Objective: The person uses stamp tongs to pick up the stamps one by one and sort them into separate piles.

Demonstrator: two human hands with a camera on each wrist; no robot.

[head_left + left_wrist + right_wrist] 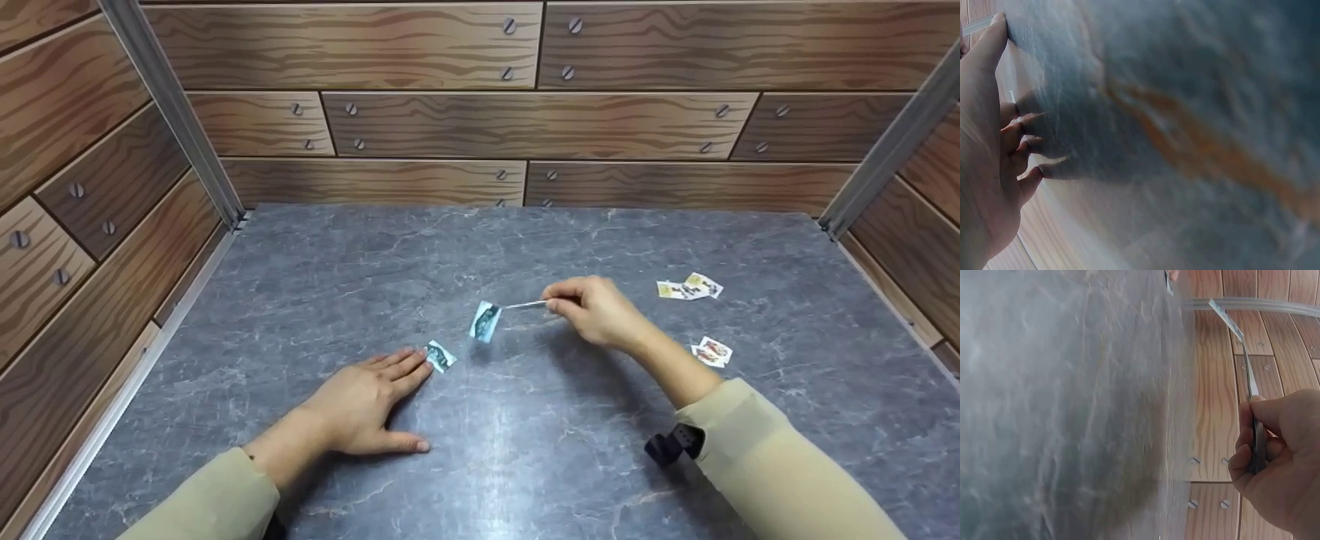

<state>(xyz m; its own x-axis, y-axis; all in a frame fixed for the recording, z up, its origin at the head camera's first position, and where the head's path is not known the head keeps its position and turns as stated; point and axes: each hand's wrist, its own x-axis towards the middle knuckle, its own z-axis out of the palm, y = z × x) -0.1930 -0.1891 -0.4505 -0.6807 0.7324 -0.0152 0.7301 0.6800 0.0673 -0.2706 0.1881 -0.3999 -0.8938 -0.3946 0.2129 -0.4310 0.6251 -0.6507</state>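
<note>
In the head view my right hand (600,311) pinches metal tweezers (525,304), whose tips grip the corner of a small blue picture card (486,322) above the table. The right wrist view shows the tweezers (1252,382) between thumb and curled fingers, with the card (1226,319) seen nearly edge-on at their tips. My left hand (367,401) lies palm down on the table, fingers straight and thumb spread. Its fingertips touch the edge of a second blue picture card (440,357) lying flat. The left wrist view has the left hand (988,140) at its left side, fingertips on the table.
Two yellow-and-white cards (690,287) overlap at the right of the grey marbled table (360,262). Nearer me lie two overlapping white cards with red pictures (712,352). Wood-patterned walls (450,124) with metal corner posts (176,105) enclose the left, back and right sides.
</note>
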